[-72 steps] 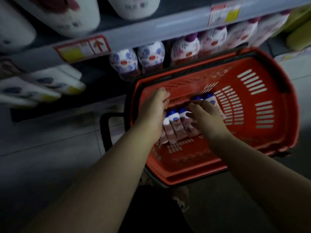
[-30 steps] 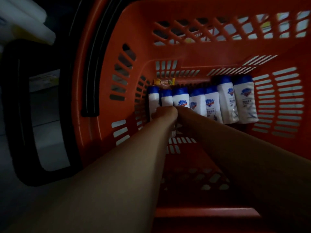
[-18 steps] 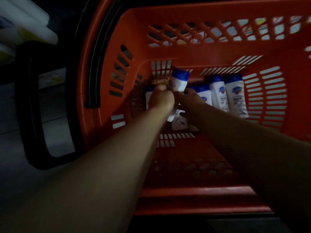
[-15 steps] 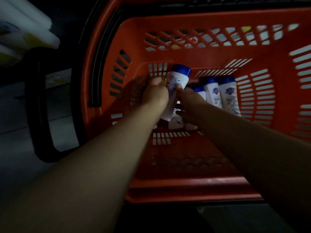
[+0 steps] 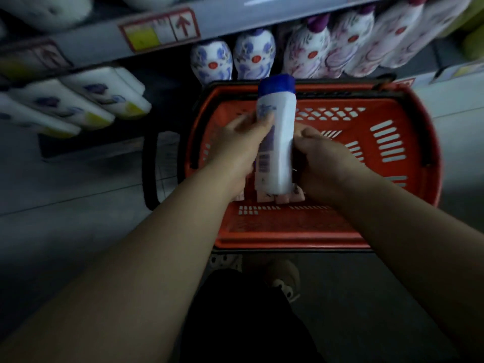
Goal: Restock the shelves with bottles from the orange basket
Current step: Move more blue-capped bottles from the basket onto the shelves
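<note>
Dim shelf (image 5: 235, 19) runs along the top, with flowered bottles (image 5: 254, 56) standing under it, and the orange basket (image 5: 288, 239) sits on the grey floor (image 5: 78, 205) just in front. Above the basket the left hand (image 5: 235, 150) grips a white bottle (image 5: 281, 142) (blue cap pointing toward the shelf), thumb and fingers curled round its side. The right hand (image 5: 324, 166) lies curled against the bottle's other side; whether it really grips, I cannot tell. Bottoms of more bottles (image 5: 272, 198) show under both hands.

Slotted orange plastic basket (image 5: 408, 142), smooth white plastic bottle (image 5: 281, 142)
</note>
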